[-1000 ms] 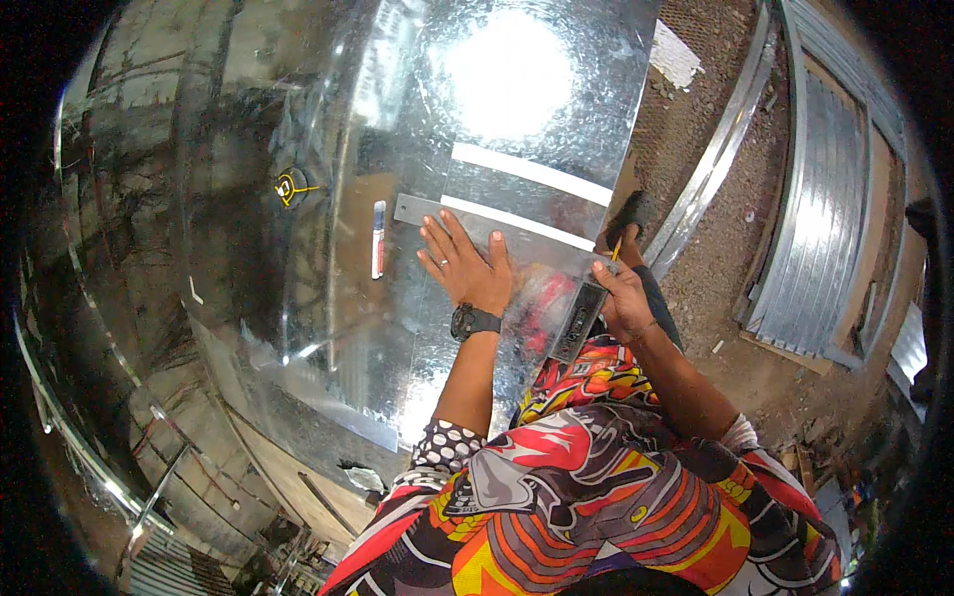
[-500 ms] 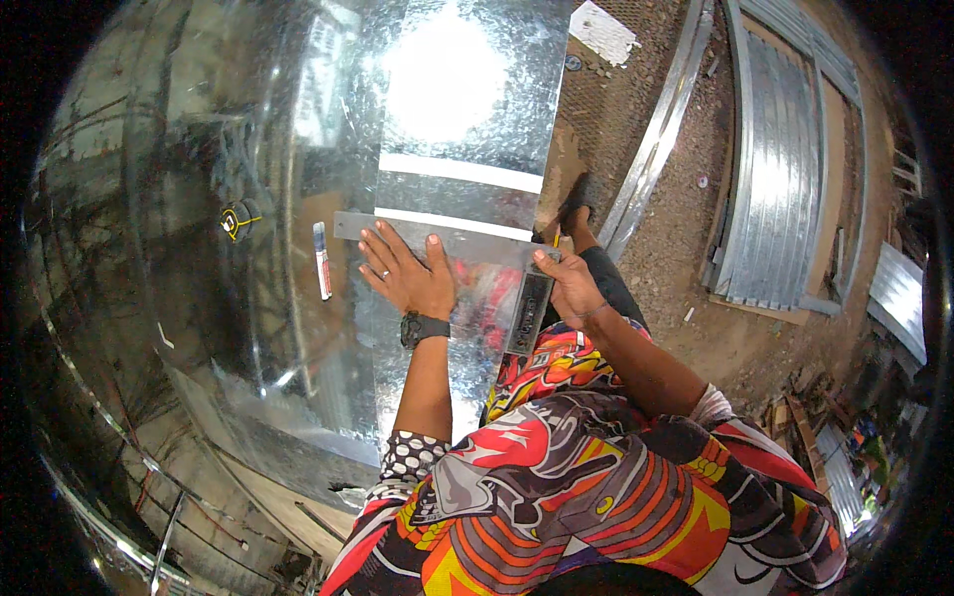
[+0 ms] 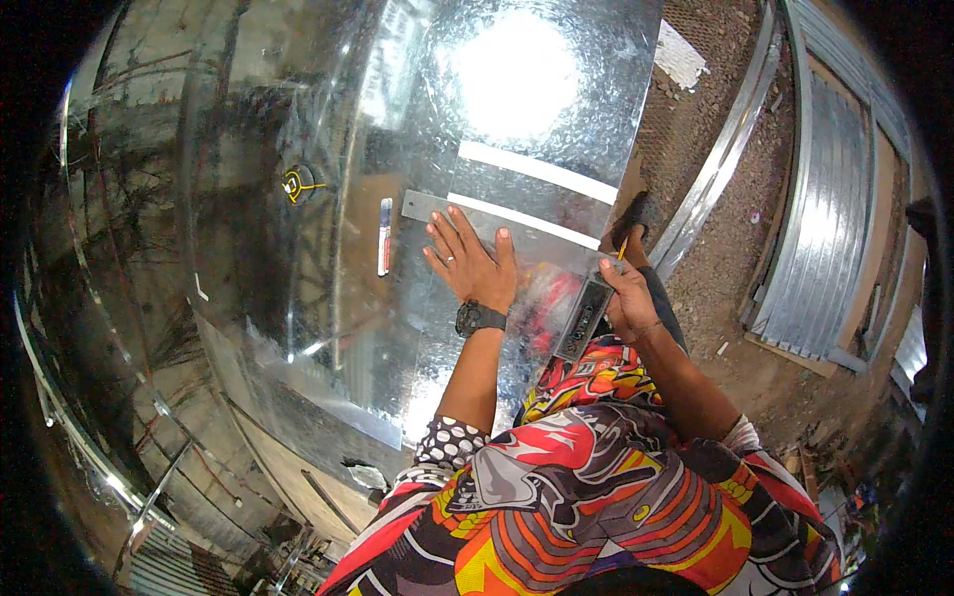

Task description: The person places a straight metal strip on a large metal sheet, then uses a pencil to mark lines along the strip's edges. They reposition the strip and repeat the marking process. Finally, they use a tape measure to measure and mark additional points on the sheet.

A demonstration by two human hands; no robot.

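My left hand (image 3: 475, 260) lies with fingers spread on the flat metal blade of a try square (image 3: 425, 206), pressing it against a shiny metal sheet (image 3: 517, 129). The square's dark stock (image 3: 582, 316) runs along the sheet's right edge. My right hand (image 3: 630, 298) is closed around the corner where blade and stock meet, thumb on top. A thin yellow stick, perhaps a pencil (image 3: 623, 246), pokes up from between those fingers. To the left of the blade lies a white marker pen (image 3: 385, 236) with a dark cap.
Two white bands cross the sheet beyond the blade. A small black and yellow object (image 3: 296, 185) sits farther left. On the gravelly ground to the right are a long metal channel (image 3: 723, 149), corrugated panels (image 3: 820, 214) and a white scrap (image 3: 681, 55).
The whole scene has shifted to the right in the picture as the view turned. Both hands keep their places on the try square.
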